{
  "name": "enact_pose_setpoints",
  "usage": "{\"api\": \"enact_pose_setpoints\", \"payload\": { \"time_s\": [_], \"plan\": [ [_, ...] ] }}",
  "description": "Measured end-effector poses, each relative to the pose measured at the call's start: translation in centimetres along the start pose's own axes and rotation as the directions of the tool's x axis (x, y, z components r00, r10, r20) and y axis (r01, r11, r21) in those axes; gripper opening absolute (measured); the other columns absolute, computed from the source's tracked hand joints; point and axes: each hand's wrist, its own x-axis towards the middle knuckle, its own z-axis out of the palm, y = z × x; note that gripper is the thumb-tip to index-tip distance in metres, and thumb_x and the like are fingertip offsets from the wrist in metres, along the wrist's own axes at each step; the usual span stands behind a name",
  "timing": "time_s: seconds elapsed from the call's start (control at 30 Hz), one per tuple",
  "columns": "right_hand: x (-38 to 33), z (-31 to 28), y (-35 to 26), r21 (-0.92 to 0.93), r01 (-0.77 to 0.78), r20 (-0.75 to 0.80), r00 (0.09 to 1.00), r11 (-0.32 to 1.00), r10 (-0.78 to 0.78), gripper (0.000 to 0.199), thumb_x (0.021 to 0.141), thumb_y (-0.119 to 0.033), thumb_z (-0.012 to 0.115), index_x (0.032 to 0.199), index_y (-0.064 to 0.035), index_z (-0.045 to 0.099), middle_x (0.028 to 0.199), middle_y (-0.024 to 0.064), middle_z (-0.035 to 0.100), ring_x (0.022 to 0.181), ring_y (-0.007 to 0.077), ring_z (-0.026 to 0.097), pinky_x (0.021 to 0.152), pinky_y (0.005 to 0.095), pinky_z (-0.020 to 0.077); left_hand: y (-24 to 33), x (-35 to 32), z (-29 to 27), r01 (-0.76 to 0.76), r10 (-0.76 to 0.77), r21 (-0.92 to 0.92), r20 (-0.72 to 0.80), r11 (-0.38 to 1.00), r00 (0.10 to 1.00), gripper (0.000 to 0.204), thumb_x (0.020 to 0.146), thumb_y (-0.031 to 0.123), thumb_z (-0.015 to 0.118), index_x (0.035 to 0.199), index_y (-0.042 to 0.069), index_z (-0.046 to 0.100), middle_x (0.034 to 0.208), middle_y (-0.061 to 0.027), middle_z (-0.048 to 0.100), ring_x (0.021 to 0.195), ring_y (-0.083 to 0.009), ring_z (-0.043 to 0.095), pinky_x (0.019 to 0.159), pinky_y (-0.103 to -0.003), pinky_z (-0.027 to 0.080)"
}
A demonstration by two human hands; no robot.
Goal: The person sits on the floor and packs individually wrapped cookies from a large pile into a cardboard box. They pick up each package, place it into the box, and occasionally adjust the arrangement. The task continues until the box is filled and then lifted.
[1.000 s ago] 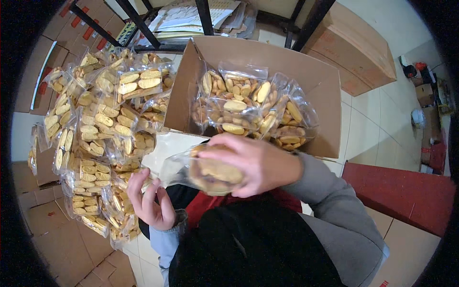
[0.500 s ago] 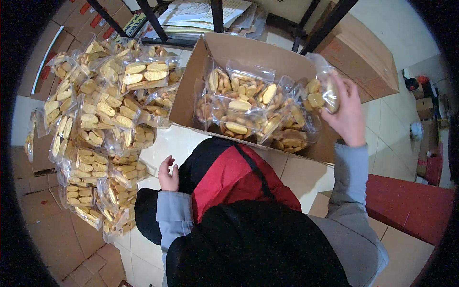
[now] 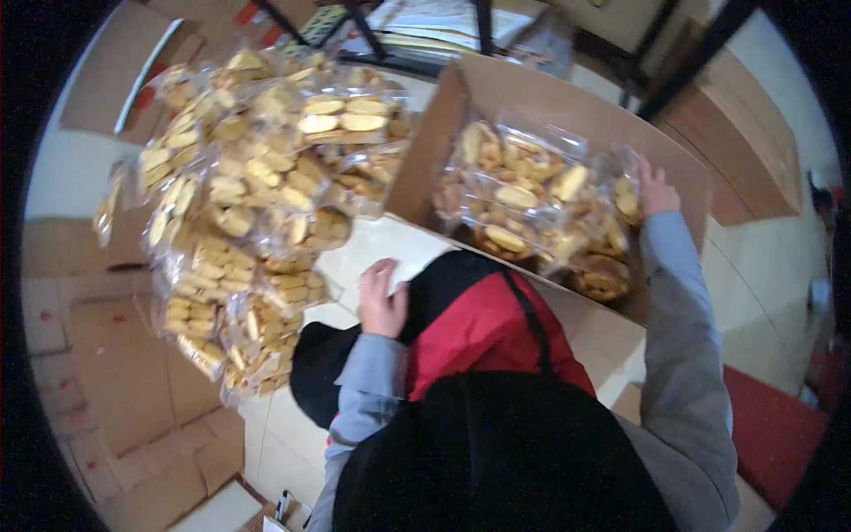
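Observation:
My right hand (image 3: 657, 190) reaches inside the right wall of an open cardboard box (image 3: 554, 89). Its fingers are closed on a clear bag of biscuits (image 3: 626, 197), partly hidden behind them. Several more clear bags of oval, golden biscuits (image 3: 517, 196) lie jumbled in the box. My left hand (image 3: 381, 297) hovers by my knee, left of the box's near side, with its fingers loosely bent and apart and nothing in it. To the left spreads a large heap of similar biscuit bags (image 3: 257, 168).
Black metal bars (image 3: 483, 31) stand behind the box, with papers (image 3: 434, 22) beyond them. Another cardboard box (image 3: 736, 133) sits at the back right. Flattened cardboard (image 3: 120, 372) covers the lower left, and a dark red surface (image 3: 771, 443) is at the lower right.
My right hand has brought the biscuit bag down from above the box's right edge into the box. The whole view has shifted, so the heap and box appear farther right.

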Motion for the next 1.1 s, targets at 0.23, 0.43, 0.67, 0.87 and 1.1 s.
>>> {"api": "enact_pose_setpoints", "payload": {
  "time_s": [0.23,0.43,0.67,0.87,1.1],
  "plan": [
    [0.9,8.5,2.0,-0.141,-0.005,0.236,0.971,0.990,0.039,0.109,0.063,-0.027,0.075,0.142,-0.0191,-0.001,0.139,0.0159,0.024,0.105,0.0344,0.053,0.082,0.0429,0.0478,7.1,4.6,-0.7,-0.265,0.254,0.099,0.106,0.959,0.961,0.044,0.072,0.023,0.065,0.114,0.012,0.053,0.121,-0.0131,0.045,0.116,-0.0327,0.040,0.096,-0.055,0.030],
    [4.3,16.7,2.1,-0.025,-0.056,0.046,0.997,0.998,0.057,0.088,0.078,-0.020,0.058,0.142,-0.0186,-0.002,0.133,0.0185,0.032,0.098,0.0347,0.058,0.080,0.0433,0.0481,6.9,4.4,2.3,-0.189,0.151,0.129,0.258,0.973,0.954,0.043,0.071,0.034,0.067,0.106,0.014,0.053,0.111,-0.0061,0.048,0.117,-0.0277,0.040,0.097,-0.058,0.027],
    [5.8,18.0,2.6,-0.048,-0.037,0.087,0.995,0.998,0.041,0.084,0.082,-0.032,0.053,0.142,-0.0196,-0.004,0.128,0.0140,0.035,0.098,0.0301,0.055,0.077,0.0454,0.0466,7.4,3.6,3.6,-0.121,0.094,0.208,0.138,0.971,0.986,0.039,0.067,0.026,0.070,0.098,0.013,0.052,0.103,-0.0075,0.048,0.110,-0.0277,0.043,0.091,-0.053,0.034],
    [5.6,17.9,2.2,-0.062,-0.059,0.100,0.993,0.996,0.065,0.079,0.084,-0.025,0.050,0.142,-0.0173,-0.002,0.131,0.0132,0.032,0.110,0.0283,0.046,0.076,0.0460,0.0475,7.1,3.1,4.6,-0.094,0.076,0.293,0.074,0.952,0.994,0.034,0.066,0.022,0.066,0.095,0.013,0.050,0.101,-0.0066,0.048,0.109,-0.0257,0.043,0.089,-0.048,0.034],
    [5.0,13.9,1.1,0.026,-0.126,0.312,0.943,0.992,0.112,0.083,0.085,-0.027,0.051,0.141,-0.0186,-0.009,0.144,0.0205,0.012,0.114,0.0337,0.046,0.084,0.0445,0.0471,6.7,2.2,4.6,-0.138,0.140,0.250,0.009,0.958,0.990,0.038,0.062,0.016,0.068,0.095,0.012,0.050,0.100,-0.0093,0.047,0.106,-0.0279,0.044,0.085,-0.044,0.035]
  ]
}}
